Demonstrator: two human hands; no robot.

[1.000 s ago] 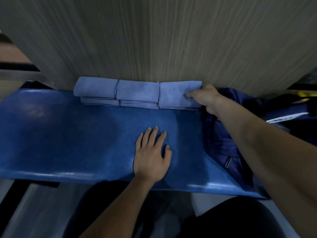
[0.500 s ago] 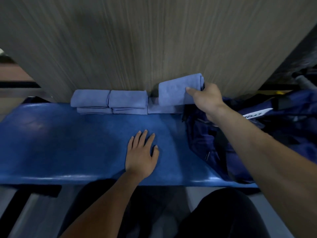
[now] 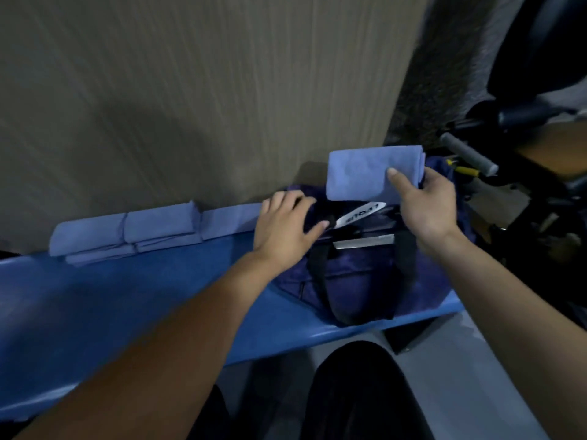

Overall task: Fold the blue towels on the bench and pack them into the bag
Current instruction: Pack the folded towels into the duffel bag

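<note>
- A person's right hand [image 3: 425, 204] holds one folded blue towel [image 3: 368, 173] in the air above the mouth of a dark blue bag [image 3: 365, 271], its grip pinching the towel's right edge between thumb on the near face and fingers behind.
- The left hand [image 3: 286, 223] rests on the bag's left upper rim, fingers spread and lightly curved over the fabric, apparently holding the opening; whether it truly grips the rim cannot be told.
- The bag sits at the right end of the blue bench [image 3: 127, 296], against the wall, its black strap handles [image 3: 324, 281] hanging down the near side and a white label [image 3: 362, 214] showing at the opening.
- Risks, as judged from here: held by one edge only, the towel could sag or unfold as it goes down; it could catch on the rim or on the label if the mouth is not held wide; and a slack bag (soft fabric, no frame visible) might close under the load.
- Count: one towel in hand; along the wall on the bench, three piles of folded towels [image 3: 127, 233], the two left ones seemingly two deep, the right one partly hidden by the left hand; one bag; two hands.
</note>
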